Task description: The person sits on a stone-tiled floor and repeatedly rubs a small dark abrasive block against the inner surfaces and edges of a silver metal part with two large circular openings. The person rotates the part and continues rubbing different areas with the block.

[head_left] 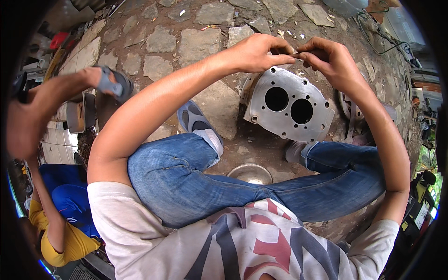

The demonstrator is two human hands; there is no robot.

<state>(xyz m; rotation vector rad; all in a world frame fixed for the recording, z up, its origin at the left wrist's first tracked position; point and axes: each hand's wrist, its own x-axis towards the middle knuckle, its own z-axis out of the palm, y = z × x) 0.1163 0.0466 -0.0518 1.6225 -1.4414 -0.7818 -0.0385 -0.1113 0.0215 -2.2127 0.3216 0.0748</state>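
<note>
Head view, grey two-holed engine casing (289,105), hands pinching above

A ground (205,28) of rough paving stones carries a grey metal engine casing (289,105) with two round bores, far right of centre; a steel bowl (250,173) sits nearer.

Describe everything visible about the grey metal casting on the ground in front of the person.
The metal casting looks like dull grey cast aluminium: a flat, rounded-cornered plate face with two large round bores side by side and small bolt holes along its rim. It sits tilted on the stone paving, beyond the knees. Both hands work just above its top edge; contact is unclear.
</note>
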